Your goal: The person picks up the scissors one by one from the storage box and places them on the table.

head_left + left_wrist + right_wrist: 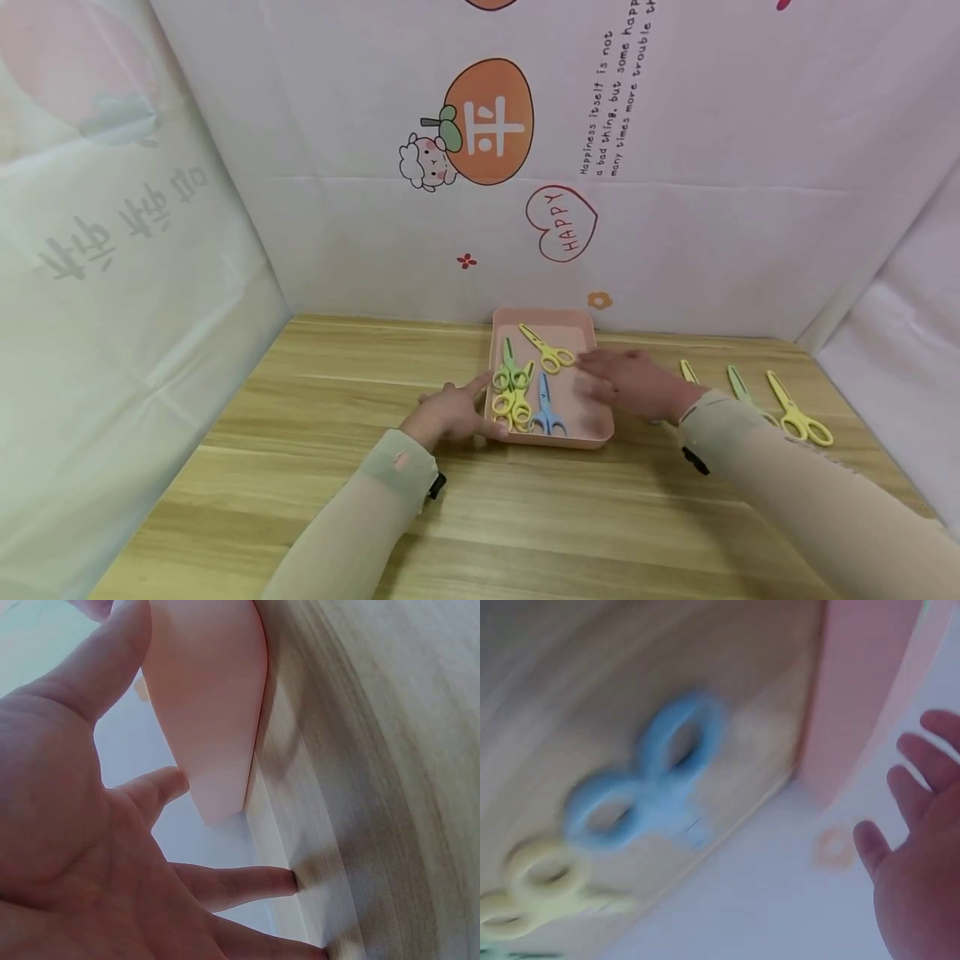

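A shallow pink tray point(573, 442) stands on the table, with several scissors inside. Among them are yellow scissors point(556, 359) near its right rim, green scissors point(511, 364) and yellow scissors point(513, 406) along the left, and blue scissors point(545, 410) at the front. My left hand point(452, 412) touches the tray's front-left corner with thumb and index finger; its other fingers point(232, 888) extend down to the table. Over the tray's right rim reaches my right hand point(637, 383), fingers extended, holding nothing, close to the upper yellow scissors' handles.
Right of the tray lie blue scissors point(660, 796), mostly hidden by my right hand in the head view, yellow scissors point(688, 372), green scissors point(738, 383) and larger yellow scissors point(795, 417). A printed white cloth point(360, 242) walls the wooden table point(322, 392) at back and sides.
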### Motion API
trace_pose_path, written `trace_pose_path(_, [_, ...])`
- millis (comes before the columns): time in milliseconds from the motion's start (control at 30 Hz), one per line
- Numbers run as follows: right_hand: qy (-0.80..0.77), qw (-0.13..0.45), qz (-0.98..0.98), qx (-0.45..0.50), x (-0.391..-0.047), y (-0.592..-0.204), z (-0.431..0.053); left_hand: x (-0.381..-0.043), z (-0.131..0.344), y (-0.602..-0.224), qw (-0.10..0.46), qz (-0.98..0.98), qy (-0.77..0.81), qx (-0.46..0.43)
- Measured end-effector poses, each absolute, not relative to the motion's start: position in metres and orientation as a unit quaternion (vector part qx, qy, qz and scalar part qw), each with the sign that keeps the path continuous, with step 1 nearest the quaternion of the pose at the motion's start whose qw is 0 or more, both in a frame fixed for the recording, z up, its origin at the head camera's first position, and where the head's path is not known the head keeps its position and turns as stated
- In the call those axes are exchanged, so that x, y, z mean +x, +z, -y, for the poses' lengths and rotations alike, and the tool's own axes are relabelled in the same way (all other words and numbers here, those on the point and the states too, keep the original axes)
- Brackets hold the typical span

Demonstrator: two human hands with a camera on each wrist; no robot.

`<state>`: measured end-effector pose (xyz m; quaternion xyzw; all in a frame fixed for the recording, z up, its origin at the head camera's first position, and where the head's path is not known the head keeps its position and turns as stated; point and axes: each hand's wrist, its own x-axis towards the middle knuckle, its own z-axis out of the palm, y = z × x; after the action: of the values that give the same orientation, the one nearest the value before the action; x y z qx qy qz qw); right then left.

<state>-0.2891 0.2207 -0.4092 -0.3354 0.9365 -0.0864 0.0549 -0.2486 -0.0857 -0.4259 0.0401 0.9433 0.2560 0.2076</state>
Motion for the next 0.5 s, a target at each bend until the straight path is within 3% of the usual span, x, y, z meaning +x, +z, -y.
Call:
trace_pose_path(200, [-0.039,0.136,-0.894,-0.425,-0.265,-0.413,-0.178,-0.249,0.086,-0.425,0.205,-0.945,0.251,0.045])
trace_pose_path(500, [-0.005,0.129,-0.9,-0.416,-0.27,-0.418,-0.17,-0.249,0.087,-0.424,0.201,-0.947,0.244,0.05])
